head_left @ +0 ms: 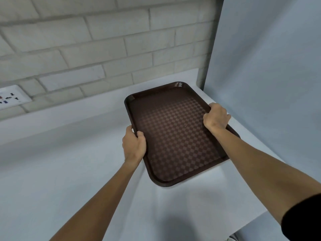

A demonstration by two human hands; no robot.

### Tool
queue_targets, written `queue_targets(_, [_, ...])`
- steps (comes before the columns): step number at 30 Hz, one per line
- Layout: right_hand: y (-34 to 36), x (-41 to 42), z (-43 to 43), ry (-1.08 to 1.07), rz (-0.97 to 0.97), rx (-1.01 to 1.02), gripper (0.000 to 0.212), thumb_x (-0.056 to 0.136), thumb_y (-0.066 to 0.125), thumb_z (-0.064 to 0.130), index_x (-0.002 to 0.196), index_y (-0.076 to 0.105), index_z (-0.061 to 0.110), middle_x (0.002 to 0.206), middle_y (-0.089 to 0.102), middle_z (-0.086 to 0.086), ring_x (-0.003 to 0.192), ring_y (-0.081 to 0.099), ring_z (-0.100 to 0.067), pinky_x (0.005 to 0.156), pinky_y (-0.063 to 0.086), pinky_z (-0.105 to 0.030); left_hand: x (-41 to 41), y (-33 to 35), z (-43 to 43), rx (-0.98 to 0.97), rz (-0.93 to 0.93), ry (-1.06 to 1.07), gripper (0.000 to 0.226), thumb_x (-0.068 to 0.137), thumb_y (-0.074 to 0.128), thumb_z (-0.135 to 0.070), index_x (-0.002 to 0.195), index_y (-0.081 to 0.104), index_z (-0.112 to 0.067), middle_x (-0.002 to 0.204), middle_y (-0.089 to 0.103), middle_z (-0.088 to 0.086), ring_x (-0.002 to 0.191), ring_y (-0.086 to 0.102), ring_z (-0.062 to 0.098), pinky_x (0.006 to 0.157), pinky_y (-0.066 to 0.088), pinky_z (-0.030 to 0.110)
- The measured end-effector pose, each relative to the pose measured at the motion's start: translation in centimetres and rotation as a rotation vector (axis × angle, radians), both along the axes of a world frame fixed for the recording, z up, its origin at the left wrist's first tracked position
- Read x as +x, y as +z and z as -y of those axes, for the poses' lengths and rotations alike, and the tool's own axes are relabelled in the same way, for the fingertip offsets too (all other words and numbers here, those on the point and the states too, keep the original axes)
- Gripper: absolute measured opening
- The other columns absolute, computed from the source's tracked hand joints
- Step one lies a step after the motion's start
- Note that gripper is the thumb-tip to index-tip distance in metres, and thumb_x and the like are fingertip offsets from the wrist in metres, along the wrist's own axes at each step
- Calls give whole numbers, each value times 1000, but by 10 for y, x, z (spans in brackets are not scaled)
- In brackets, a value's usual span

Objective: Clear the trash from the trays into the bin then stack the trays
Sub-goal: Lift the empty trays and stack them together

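tray: brown checkered tray [173,136] is lying flat on, or just above, the white counter [69,171], far end pointing at the brick wall [104,49]; cannot tell if it is touching down.
left hand: left hand [133,145] is gripping the tray's left long rim, thumb curling over the edge.
right hand: right hand [217,117] is clamping round the tray's right long rim, nearer the tray's far end than the left hand.
trash: none is showing on the tray; no bin in view.
under the tray: a dark edge is peeking out past the tray's right rim below the right forearm; maybe a second tray, cannot tell.
step (my read): placing or stacking the emptied tray.
doing it well: keeping it level with both hands, lining up corners with whatever is beneath, lowering both ends together, then sliding fingers out sideways so the tray is not dragging.
risk: the counter's edge is running just right of the tray; nudging it further right could tip it off.
other: wall socket [12,98] is sitting well left of the tray.
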State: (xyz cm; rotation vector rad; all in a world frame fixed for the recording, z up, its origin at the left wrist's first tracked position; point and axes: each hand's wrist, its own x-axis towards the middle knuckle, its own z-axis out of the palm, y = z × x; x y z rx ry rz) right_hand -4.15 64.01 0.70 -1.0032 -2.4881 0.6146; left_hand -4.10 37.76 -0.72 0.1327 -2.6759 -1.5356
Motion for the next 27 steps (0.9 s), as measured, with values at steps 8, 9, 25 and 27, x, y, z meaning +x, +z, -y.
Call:
queue_targets(8, [-16,-11,-55,70,-23,-108,34,94,58,4,127,64,7,118,68,-15,105,63,-34,100,48,-40,-15,-17,-48,-147,46,-6,39,101,43,-23,138,45,-9,123,63,11,105,64,29,92,54,44])
queue_targets(9, [-19,-11,-58,90,-21,-118,35,95,57,3,129,63,7,120,67,-15,107,63,-34,100,48,-39,-16,-19,-51,-165,56,-2,40,101,43,-23,138,44,-9,125,62,11,107,63,30,92,53,44])
queue_targets(25, [-36,-27,-76,150,148,-22,26,104,43,21,115,63,9,113,67,-14,102,63,-33,81,49,-37,-28,-34,-78,-384,146,81,30,105,36,-22,131,41,-8,123,55,14,100,62,31,79,49,37])
queue_targets(27, [-36,-24,-80,172,193,-87,28,105,38,22,116,62,11,117,65,-12,103,61,-31,83,47,-38,-28,-37,-78,-396,147,111,28,105,36,-23,126,45,-8,117,60,12,98,64,30,79,49,38])
